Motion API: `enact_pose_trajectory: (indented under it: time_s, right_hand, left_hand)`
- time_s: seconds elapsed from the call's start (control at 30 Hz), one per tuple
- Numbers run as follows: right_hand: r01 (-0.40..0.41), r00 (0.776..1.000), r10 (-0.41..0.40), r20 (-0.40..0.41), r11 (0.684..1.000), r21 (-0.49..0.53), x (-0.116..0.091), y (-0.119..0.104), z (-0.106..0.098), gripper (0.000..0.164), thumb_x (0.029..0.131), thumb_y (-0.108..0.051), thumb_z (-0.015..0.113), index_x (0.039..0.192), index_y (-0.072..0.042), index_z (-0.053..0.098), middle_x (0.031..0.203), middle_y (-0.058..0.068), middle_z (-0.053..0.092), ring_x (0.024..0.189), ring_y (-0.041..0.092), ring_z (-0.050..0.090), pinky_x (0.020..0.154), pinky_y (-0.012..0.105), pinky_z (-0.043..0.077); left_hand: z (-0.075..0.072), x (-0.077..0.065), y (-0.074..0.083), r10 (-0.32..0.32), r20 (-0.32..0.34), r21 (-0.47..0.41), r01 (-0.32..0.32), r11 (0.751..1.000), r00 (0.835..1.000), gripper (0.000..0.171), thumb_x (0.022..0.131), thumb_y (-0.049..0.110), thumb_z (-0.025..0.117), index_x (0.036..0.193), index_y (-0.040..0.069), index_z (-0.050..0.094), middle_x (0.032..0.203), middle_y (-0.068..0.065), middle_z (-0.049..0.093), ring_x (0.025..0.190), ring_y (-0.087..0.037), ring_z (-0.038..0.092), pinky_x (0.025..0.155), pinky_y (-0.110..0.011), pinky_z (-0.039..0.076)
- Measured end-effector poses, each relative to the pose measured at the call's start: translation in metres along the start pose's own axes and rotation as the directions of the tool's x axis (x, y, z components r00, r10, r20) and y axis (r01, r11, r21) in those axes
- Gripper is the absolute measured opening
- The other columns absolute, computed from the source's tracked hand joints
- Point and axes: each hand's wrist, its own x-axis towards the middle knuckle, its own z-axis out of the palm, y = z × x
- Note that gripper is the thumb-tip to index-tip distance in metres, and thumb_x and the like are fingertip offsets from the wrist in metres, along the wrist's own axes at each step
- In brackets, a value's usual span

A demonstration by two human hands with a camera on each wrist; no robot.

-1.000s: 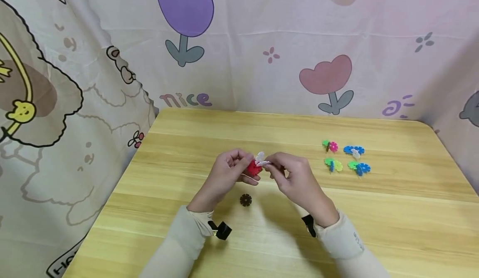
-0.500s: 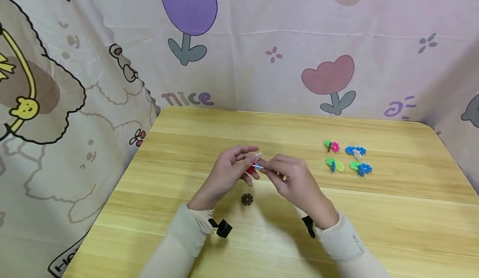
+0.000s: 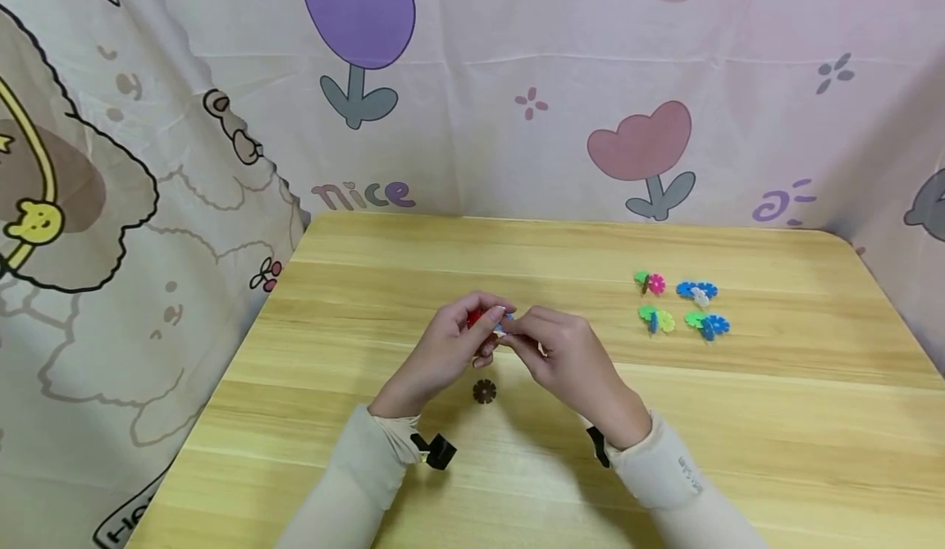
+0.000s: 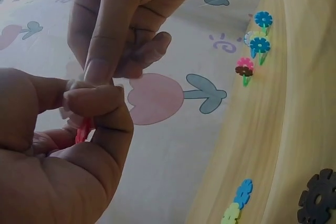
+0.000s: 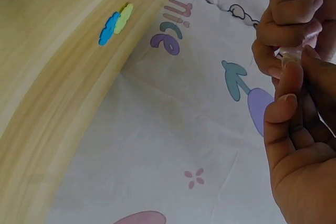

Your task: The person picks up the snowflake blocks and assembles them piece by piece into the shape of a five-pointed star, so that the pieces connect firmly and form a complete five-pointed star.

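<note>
**Two hands pinched small flower pieces together**

The left hand (image 3: 450, 344) pinched a red piece (image 3: 473, 317) in its grip, fingers curled tight. The right hand (image 3: 561, 352) pinched a clear piece (image 3: 503, 329) against it. Both sat just above the brown piece (image 3: 484, 391) on the tabletop (image 3: 738, 418). The pieces looked light, thin and stiff, and best held by their edges. Finished flowers (image 3: 682, 307) lay well right of the brown piece.

A home play corner: wooden table (image 3: 738, 418), cartoon tulip curtain (image 3: 517, 81), plastic snowflake toy pieces (image 3: 682, 303).
</note>
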Motion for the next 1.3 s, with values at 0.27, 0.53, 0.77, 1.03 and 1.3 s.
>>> enact_pose_trajectory:
  time_s: [0.27,0.53,0.77,1.03,1.3]
  right_hand:
    - [-0.185,0.981,0.183,0.061,0.982,0.031,0.006,0.015,-0.014,0.007,0.093,-0.004,0.077,0.089,-0.009,0.075,0.072,-0.006,0.061,0.058,0.007,0.049,0.049,0.022,0.044]
    - [-0.481,0.679,0.512,0.526,0.852,-0.207,0.019,0.058,0.017,0.022,0.098,-0.013,0.074,0.115,-0.001,0.067,0.078,0.002,0.064,0.065,0.014,0.057,0.06,0.03,0.052]
    - [-0.431,0.609,0.571,0.55,0.821,-0.375,0.034,0.069,0.039,0.029,0.093,-0.02,0.08,0.112,-0.011,0.06,0.08,0.003,0.06,0.071,0.022,0.055,0.061,0.036,0.045]
    - [-0.49,0.561,0.623,0.545,0.781,-0.387,0.037,0.075,0.046,0.021,0.094,-0.013,0.077,0.099,-0.007,0.057,0.085,0.006,0.06,0.074,0.023,0.056,0.064,0.035,0.047]
    - [-0.617,0.553,0.614,0.563,0.756,-0.219,0.031,0.075,0.041,0.017,0.095,-0.01,0.074,0.096,-0.004,0.058,0.085,0.008,0.059,0.075,0.022,0.054,0.065,0.032,0.047]
  left_hand:
    - [-0.013,-0.002,0.004,-0.007,-0.005,0.006,0.007,1.0,1.0,0.027,0.111,0.015,0.05,0.128,-0.002,0.061,0.102,-0.018,0.06,0.082,-0.024,0.064,0.07,-0.025,0.058]
    - [-0.025,-0.006,0.004,0.012,0.036,-0.018,-0.012,1.0,0.999,0.026,0.111,0.012,0.05,0.126,-0.006,0.06,0.1,-0.015,0.06,0.09,-0.028,0.064,0.08,-0.031,0.06]
    - [-0.025,-0.007,0.008,-0.031,0.07,-0.047,0.034,0.998,0.997,0.03,0.111,0.016,0.049,0.129,-0.006,0.059,0.1,-0.011,0.06,0.089,-0.024,0.063,0.082,-0.029,0.059]
    - [-0.023,-0.006,0.009,-0.014,0.117,-0.058,0.021,0.998,0.993,0.025,0.112,0.013,0.046,0.124,-0.008,0.055,0.101,-0.012,0.06,0.087,-0.021,0.062,0.082,-0.029,0.059]
    - [-0.023,-0.007,0.009,-0.008,0.11,-0.082,0.017,0.996,0.994,0.031,0.113,0.011,0.042,0.127,-0.015,0.049,0.101,-0.009,0.059,0.086,-0.022,0.061,0.081,-0.028,0.058]
